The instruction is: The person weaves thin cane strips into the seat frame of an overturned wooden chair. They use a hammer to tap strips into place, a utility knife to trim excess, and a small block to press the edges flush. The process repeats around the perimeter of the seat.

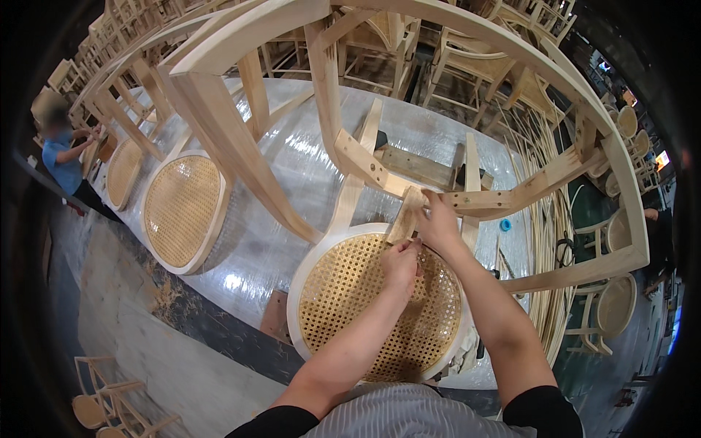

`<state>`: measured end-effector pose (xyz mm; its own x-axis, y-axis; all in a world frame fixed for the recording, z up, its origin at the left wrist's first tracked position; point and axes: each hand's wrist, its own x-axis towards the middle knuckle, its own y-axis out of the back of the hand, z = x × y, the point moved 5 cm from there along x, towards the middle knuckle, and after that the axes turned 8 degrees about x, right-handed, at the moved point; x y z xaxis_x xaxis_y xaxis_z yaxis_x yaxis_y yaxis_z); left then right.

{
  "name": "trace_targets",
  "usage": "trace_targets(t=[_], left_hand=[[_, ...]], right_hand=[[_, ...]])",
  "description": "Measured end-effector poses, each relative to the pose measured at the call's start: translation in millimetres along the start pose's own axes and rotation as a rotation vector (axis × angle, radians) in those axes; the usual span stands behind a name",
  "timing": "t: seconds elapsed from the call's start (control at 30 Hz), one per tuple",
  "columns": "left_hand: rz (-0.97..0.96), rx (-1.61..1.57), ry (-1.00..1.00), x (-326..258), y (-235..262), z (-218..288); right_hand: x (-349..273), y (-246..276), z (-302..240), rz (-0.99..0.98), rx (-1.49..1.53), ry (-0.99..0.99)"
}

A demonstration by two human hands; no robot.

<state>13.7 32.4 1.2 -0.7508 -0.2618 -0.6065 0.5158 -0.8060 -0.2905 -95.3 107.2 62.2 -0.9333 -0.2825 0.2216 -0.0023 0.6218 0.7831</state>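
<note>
In front of me lies an unpainted wooden chair frame, its legs rising toward the top of the view. Its round woven-cane panel with a pale rim is under my forearms. My right hand has its fingers closed round a short flat wooden piece between the panel's rim and the corner of the frame. Just below, my left hand is pinched together at the rim. Whatever its fingertips hold is hidden or too small to name.
Plastic sheeting covers the bench. More chairs with cane panels stand to the left, where a person in blue works. Long thin cane strips lie at the right, near a small blue ring. Stacked chairs fill the back.
</note>
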Motion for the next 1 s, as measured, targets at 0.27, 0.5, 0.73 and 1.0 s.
trace_targets(t=[0.27,0.5,0.73,1.0], left_hand=[[0.045,0.069,-0.042,8,13,-2],[0.075,0.701,-0.444,-6,53,28],[-0.07,1.279,-0.84,8,49,81],[-0.335,1.315,-0.799,24,30,70]], right_hand=[[-93,17,10,-0.033,0.253,0.175],[-95,7,17,0.071,0.19,0.2],[-99,-3,14,0.115,0.142,0.129],[-100,1,18,0.202,0.084,0.13]])
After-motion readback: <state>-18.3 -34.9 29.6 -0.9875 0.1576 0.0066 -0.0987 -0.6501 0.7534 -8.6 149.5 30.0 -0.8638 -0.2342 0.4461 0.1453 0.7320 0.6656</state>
